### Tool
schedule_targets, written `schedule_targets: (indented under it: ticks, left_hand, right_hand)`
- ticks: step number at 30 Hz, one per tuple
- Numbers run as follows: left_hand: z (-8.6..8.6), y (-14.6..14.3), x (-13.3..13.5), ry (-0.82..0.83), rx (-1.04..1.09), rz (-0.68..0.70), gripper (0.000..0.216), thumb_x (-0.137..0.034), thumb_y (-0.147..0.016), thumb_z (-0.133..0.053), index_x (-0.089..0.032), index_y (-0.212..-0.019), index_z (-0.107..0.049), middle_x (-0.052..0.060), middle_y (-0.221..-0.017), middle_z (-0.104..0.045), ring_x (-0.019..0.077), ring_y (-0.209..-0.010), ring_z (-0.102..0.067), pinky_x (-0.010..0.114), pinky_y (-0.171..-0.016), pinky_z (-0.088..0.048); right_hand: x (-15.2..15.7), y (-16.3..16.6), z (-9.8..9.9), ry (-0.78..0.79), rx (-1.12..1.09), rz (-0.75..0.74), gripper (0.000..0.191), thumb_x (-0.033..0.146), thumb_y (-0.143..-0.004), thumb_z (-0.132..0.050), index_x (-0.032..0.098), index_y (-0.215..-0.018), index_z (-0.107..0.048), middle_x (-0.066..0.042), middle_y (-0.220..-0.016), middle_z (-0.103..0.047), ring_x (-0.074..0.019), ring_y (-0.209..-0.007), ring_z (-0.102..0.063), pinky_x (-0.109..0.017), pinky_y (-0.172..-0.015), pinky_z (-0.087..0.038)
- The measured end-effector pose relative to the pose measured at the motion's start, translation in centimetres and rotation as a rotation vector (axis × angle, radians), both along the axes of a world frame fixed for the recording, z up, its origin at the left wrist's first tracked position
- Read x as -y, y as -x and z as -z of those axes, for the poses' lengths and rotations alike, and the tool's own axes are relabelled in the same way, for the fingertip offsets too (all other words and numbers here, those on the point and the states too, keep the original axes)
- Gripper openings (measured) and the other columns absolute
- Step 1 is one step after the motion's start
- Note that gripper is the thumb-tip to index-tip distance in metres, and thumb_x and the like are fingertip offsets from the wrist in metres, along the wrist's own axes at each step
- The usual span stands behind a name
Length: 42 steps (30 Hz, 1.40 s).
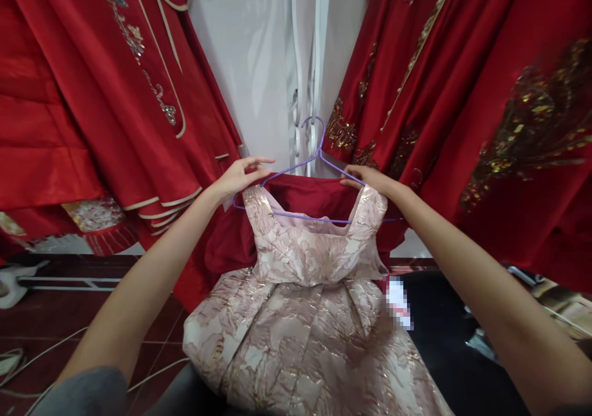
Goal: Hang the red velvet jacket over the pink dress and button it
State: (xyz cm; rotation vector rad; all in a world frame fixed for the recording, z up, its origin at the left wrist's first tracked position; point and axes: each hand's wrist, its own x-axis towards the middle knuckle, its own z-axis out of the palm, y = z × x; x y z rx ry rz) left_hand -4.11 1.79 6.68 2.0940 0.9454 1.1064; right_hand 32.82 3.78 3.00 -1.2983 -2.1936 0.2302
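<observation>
A pale pink dress (305,317) with a raised gold floral pattern lies toward me, its skirt spreading to the bottom edge. A thin purple clothes hanger (300,164) runs through its wide shoulder straps, hook pointing up. My left hand (243,177) rests at the left strap beside the hanger, fingers stretched forward and apart. At the right strap, my right hand (367,177) has its fingers bent round the hanger's right arm; the strap partly hides the grip. Behind the neckline is a dark red cloth (309,195). A blurred white tag (398,302) sits by the dress's right side.
Red embroidered garments (152,95) hang on the left, and more with gold sequins (462,95) on the right. White cabinet doors (250,46) stand between them. A white metal rack bar (74,283) and cables (55,342) are low on the left, over a dark red tiled floor (157,336).
</observation>
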Motion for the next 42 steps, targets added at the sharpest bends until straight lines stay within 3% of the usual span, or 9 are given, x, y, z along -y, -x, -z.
schedule_targets:
  ticks: [5, 10, 15, 19, 23, 29, 34, 37, 42]
  left_hand:
    - [-0.6, 0.4, 0.2, -0.013, -0.18, 0.015, 0.041, -0.014, -0.065, -0.058, -0.015, -0.105, -0.066, 0.003, -0.088, -0.06, 0.0099, -0.065, -0.052, 0.024, -0.059, -0.041]
    - [-1.1, 0.1, 0.1, -0.217, -0.314, 0.013, 0.034, -0.01, -0.061, -0.054, -0.013, -0.093, -0.065, 0.003, -0.086, -0.062, 0.0145, -0.078, -0.056, 0.027, -0.073, -0.044]
    - [-1.1, -0.7, -0.1, -0.512, -0.334, -0.245, 0.034, -0.006, -0.062, -0.048, -0.014, -0.09, -0.066, 0.001, -0.078, -0.059, 0.0146, -0.072, -0.054, 0.028, -0.071, -0.044]
    - [-0.6, -0.5, -0.4, -0.689, -0.373, -0.455, 0.034, -0.004, -0.064, -0.046, -0.015, -0.089, -0.067, 0.006, -0.091, -0.059, 0.0183, -0.084, -0.055, 0.031, -0.077, -0.044]
    - [-0.1, 1.0, -0.3, -0.661, -0.553, -0.657, 0.028, -0.007, -0.073, -0.045, -0.017, -0.085, -0.068, 0.009, -0.093, -0.062, 0.0259, -0.096, -0.052, 0.036, -0.079, -0.042]
    - [1.3, 4.1, 1.1, -0.669, -0.764, -0.793, 0.021, -0.013, -0.078, -0.045, -0.018, -0.082, -0.065, 0.012, -0.085, -0.065, 0.0334, -0.106, -0.049, 0.045, -0.086, -0.037]
    - [2.5, 4.9, 3.0, -0.485, -0.866, -0.916, 0.026, -0.021, -0.076, -0.048, -0.019, -0.098, -0.062, 0.012, -0.079, -0.067, 0.0306, -0.083, -0.061, 0.035, -0.068, -0.04]
    - [3.0, 4.2, 4.1, -0.464, -0.806, -0.947, 0.028, -0.035, -0.079, -0.05, -0.02, -0.101, -0.06, 0.008, -0.075, -0.066, 0.0289, -0.076, -0.064, 0.032, -0.064, -0.039]
    - [4.2, 2.1, 4.9, -0.475, -0.742, -0.789, 0.028, -0.044, -0.084, -0.045, -0.02, -0.092, -0.059, 0.007, -0.075, -0.067, 0.0271, -0.073, -0.065, 0.029, -0.062, -0.038]
  right_hand:
    - [2.8, -1.2, -2.6, -0.242, 0.084, 0.149, 0.041, 0.061, -0.074, -0.062, 0.021, -0.079, -0.069, -0.002, -0.066, -0.064, -0.0155, -0.063, -0.056, -0.026, -0.057, -0.036]
    - [5.8, -1.4, -3.9, -0.368, 0.178, 0.252, 0.037, 0.059, -0.074, -0.063, 0.023, -0.078, -0.069, -0.006, -0.074, -0.068, -0.0214, -0.07, -0.061, -0.029, -0.061, -0.041]
    - [7.2, -1.3, -3.2, -0.439, 0.313, 0.281, 0.018, 0.033, -0.082, -0.059, 0.022, -0.093, -0.069, -0.007, -0.088, -0.066, -0.023, -0.08, -0.063, -0.031, -0.069, -0.045]
    - [7.3, -2.4, -2.4, -0.422, 0.398, 0.395, 0.035, 0.006, -0.073, -0.051, 0.019, -0.102, -0.067, -0.01, -0.097, -0.063, -0.0244, -0.086, -0.062, -0.032, -0.072, -0.046]
    - [7.9, -4.4, -1.9, -0.355, 0.431, 0.477, 0.041, 0.001, -0.065, -0.052, 0.016, -0.1, -0.067, -0.011, -0.092, -0.063, -0.0274, -0.09, -0.059, -0.034, -0.075, -0.046]
    - [10.8, -6.5, -1.7, -0.164, 0.458, 0.627, 0.039, 0.003, -0.063, -0.058, 0.02, -0.096, -0.067, -0.012, -0.096, -0.065, -0.03, -0.083, -0.059, -0.038, -0.066, -0.042]
    - [14.3, -5.4, -2.5, -0.372, 0.275, 0.656, 0.021, 0.015, -0.079, -0.041, 0.02, -0.087, -0.06, -0.015, -0.089, -0.064, -0.0318, -0.077, -0.061, -0.042, -0.066, -0.042]
    - [16.4, -3.7, -2.5, -0.338, 0.1, 0.667, 0.019, 0.018, -0.082, -0.036, 0.024, -0.08, -0.054, -0.009, -0.073, -0.063, -0.0296, -0.07, -0.061, -0.04, -0.065, -0.042]
    - [16.6, -1.3, 1.3, -0.048, -0.049, 0.506, 0.029, 0.051, -0.071, -0.065, 0.026, -0.076, -0.052, -0.003, -0.069, -0.064, -0.025, -0.063, -0.061, -0.036, -0.059, -0.043]
